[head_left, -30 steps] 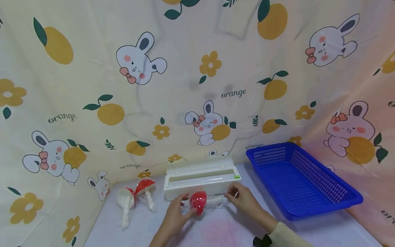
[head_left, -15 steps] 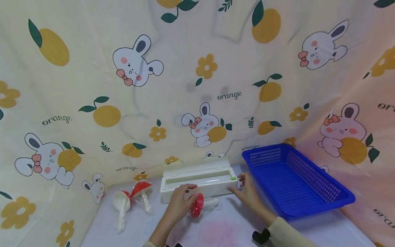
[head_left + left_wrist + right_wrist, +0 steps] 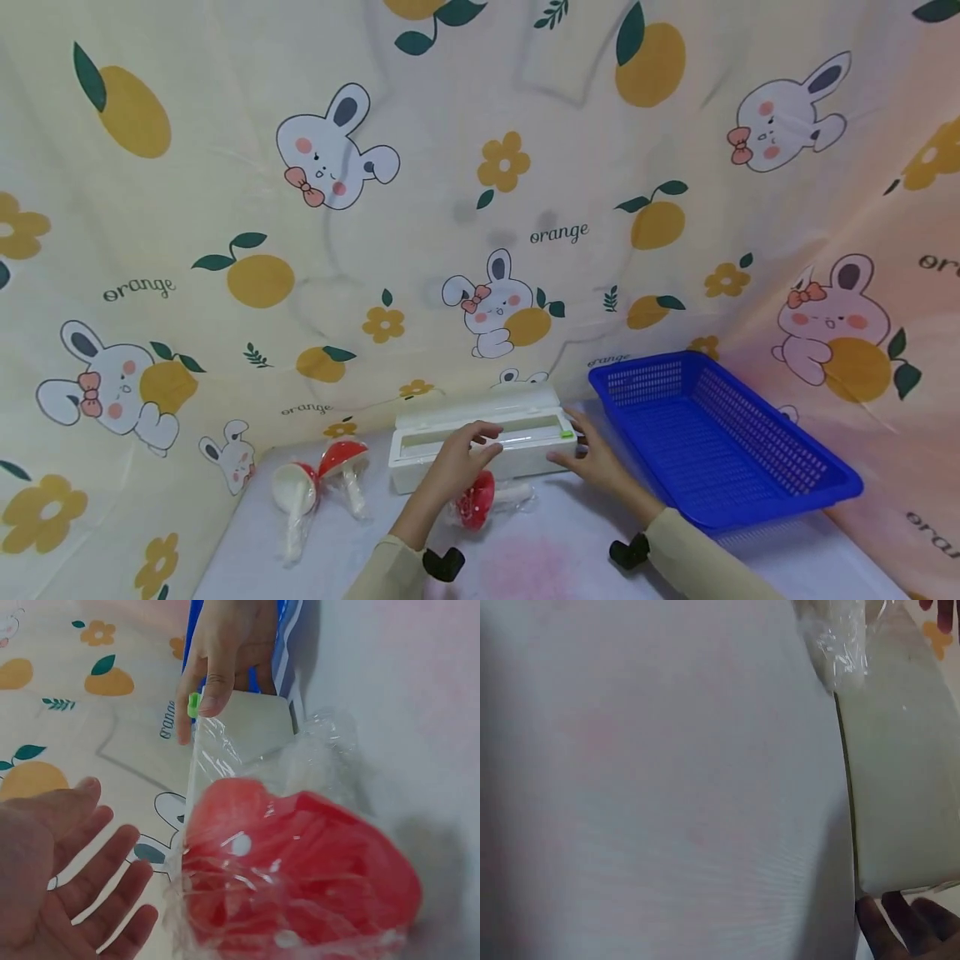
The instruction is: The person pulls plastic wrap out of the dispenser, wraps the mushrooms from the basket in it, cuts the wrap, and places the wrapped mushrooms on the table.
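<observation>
A white cling film dispenser [image 3: 487,458] with its lid raised and a green slide cutter [image 3: 567,433] lies against the back cloth. My right hand [image 3: 596,458] is at its right end, thumb by the front face and fingertips at the end wall; in the right wrist view the fingers [image 3: 907,926] touch that end. My left hand [image 3: 453,467] hovers in front of the dispenser with spread fingers and nothing in them. Just below it, a red toy mushroom [image 3: 476,502] with white dots lies on its side in clear film, its stem pointing right.
Two more wrapped red-and-white mushrooms, a near one [image 3: 295,496] and a farther one [image 3: 347,467], lie on the left of the white table [image 3: 360,567]. A blue plastic basket [image 3: 720,450] stands on the right. Printed cloth [image 3: 420,250] hangs behind.
My left hand has let go of the mushroom and risen toward the dispenser's front. The right hand has left the wrapped stem's end and moved to the dispenser's right end.
</observation>
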{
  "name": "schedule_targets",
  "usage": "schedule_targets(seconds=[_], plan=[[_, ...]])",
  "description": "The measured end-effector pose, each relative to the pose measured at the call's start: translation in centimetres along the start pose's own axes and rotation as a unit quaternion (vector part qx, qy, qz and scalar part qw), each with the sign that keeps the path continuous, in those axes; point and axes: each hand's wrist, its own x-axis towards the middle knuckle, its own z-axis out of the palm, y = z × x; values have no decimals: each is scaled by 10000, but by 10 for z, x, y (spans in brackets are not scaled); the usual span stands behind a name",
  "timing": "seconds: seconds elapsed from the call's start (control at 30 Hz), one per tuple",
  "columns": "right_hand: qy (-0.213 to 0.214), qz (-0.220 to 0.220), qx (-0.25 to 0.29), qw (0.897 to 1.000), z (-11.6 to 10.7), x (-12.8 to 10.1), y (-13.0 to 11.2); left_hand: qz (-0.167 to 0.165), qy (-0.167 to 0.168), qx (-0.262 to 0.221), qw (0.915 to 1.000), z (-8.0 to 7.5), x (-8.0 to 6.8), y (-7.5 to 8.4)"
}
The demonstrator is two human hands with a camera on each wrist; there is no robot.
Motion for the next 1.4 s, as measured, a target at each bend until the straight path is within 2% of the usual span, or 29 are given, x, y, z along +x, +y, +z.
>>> schedule_targets(seconds=[0.37, 0.7, 0.87, 1.0, 1.23, 1.4], plan=[[-217, 76, 8, 9997, 0, 11, 6, -121, -404, -298, 9987, 1, 31, -5], [-289, -285, 363, 9985, -1, 6, 13, 339, -772, -566, 9948, 31, 52, -1], [-279, -533, 501, 9969, -2, 9, 16, 555, -698, -648, 9939, 45, 62, 3], [-320, -616, 557, 9960, -2, 8, 17, 350, -538, -662, 9957, 58, 68, 4], [-213, -600, 637, 9959, -5, 6, 14, 124, -6, -605, 9981, 75, 76, 9], [-359, -656, 766, 9943, -6, 6, 14, -58, 160, -241, 9996, 84, 78, 12]])
